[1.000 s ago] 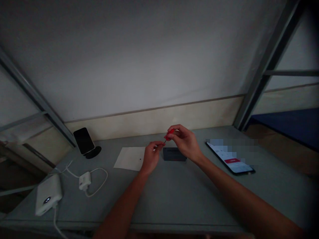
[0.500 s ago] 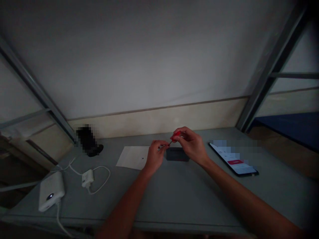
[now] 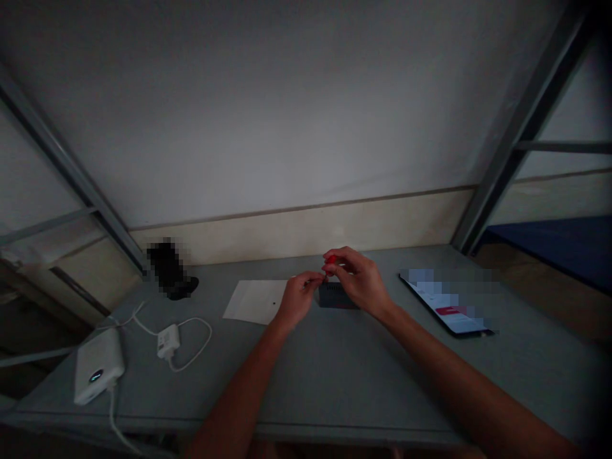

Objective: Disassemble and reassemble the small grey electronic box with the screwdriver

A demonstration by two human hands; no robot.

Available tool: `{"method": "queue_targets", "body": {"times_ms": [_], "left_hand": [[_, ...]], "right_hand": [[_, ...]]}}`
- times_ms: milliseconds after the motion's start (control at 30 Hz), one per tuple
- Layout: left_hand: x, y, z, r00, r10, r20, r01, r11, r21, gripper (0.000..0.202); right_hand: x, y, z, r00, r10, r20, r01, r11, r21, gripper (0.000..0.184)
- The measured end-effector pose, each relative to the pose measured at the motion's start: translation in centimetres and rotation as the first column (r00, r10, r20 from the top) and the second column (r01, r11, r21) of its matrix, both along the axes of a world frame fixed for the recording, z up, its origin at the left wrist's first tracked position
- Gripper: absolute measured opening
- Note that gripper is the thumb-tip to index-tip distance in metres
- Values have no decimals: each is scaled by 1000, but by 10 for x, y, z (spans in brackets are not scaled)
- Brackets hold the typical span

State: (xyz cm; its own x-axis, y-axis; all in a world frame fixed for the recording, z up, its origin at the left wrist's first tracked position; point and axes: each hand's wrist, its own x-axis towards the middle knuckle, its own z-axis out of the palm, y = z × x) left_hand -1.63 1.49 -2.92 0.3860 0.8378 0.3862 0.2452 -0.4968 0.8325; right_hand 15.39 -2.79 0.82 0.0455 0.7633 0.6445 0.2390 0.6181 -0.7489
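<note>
My right hand (image 3: 361, 277) is closed round the red handle of a screwdriver (image 3: 331, 260), which points down at the left end of a dark slotted box (image 3: 337, 297). Close beside its tip, my left hand (image 3: 299, 296) pinches with thumb and forefinger at the box's upper left corner. Whatever sits between those left fingertips is too small to make out. Part of the box is hidden behind my right hand. A white sheet of paper (image 3: 251, 301) with a small dark speck (image 3: 274, 303) on it lies just left of my left hand.
A phone (image 3: 444, 303) with a lit screen lies on the grey table (image 3: 315, 382) at the right. On the left are a white power bank (image 3: 99, 366), a small white adapter (image 3: 168, 341) with cable, and a black object (image 3: 167, 268) on a stand. A wall rises behind.
The screwdriver has swung from slanted to more upright, with its handle shifting slightly left. My right hand moved left with it, and my left fingertips stayed close to the tip.
</note>
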Motion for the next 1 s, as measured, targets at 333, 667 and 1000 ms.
{"method": "queue_targets", "body": {"times_ms": [333,667,1000], "left_hand": [[-1,-4,7,999,-34,-18,34,999,-12,29],[-2,-5,5,999,-26,-39,26,1000,-8,26],[-1,-3,0,998,-17,-56,17,1000,3,26]], "right_hand": [[2,6,8,993,113,37,-111,993,-45,24],[-2,20,11,982,-24,188,8,996,84,16],[5,8,24,960,36,278,-74,989,128,28]]}}
